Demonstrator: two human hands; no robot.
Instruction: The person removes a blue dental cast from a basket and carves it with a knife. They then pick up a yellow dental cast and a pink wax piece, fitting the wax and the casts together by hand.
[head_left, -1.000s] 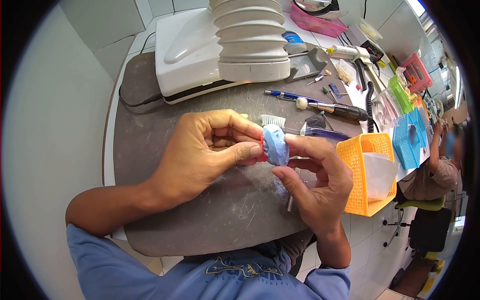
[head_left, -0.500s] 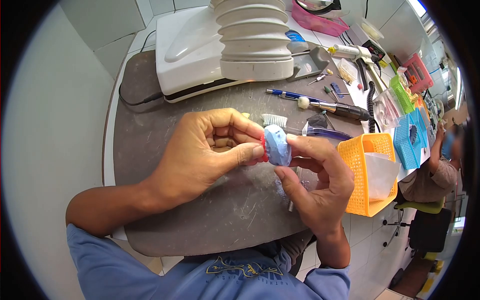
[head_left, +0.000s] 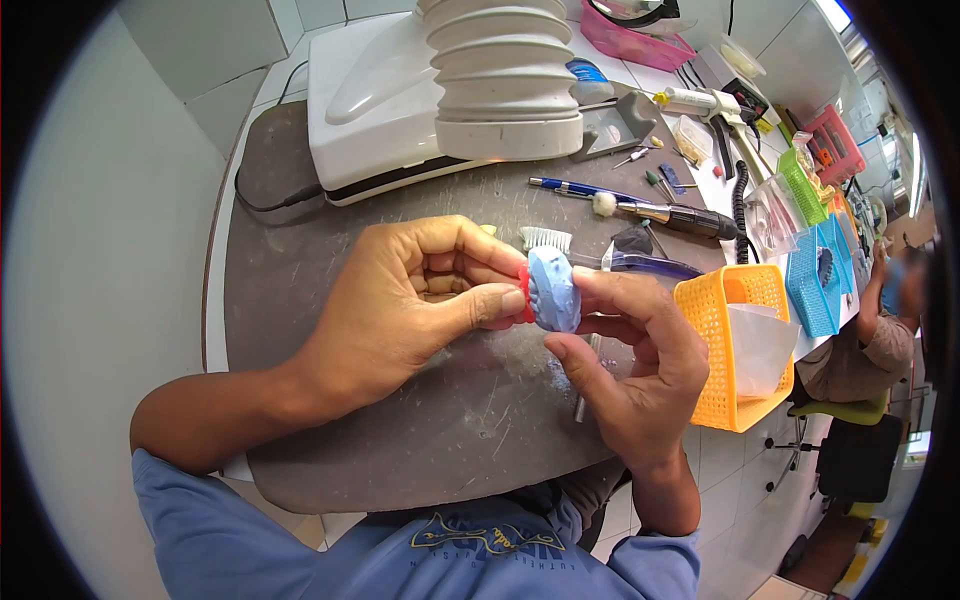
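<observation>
A small blue dental model [head_left: 556, 290] with a bumpy, tooth-like edge is held upright over the bench. Along its left side runs a red piece [head_left: 526, 296], partly covered by fingers. My left hand [head_left: 405, 295] pinches the red piece between thumb and forefinger, its other fingers curled. From the right, the forefinger of my right hand [head_left: 640, 350] touches the model's edge, with more fingers bent behind; the thumb stands apart, lower down. Just behind the model lies a brush [head_left: 546, 240] with white bristles. Blue crumbs [head_left: 562, 375] are scattered on the bench beneath.
A white machine [head_left: 375, 110] and a ribbed hose [head_left: 505, 90] stand at the back. A black handpiece [head_left: 690, 220] and a blue pen [head_left: 570, 188] lie behind my hands. An orange basket [head_left: 705, 350] is at the right edge. Another person [head_left: 860, 350] sits far right.
The blue model has turned slightly, so more of its bumpy left edge shows. Both hands keep the same hold.
</observation>
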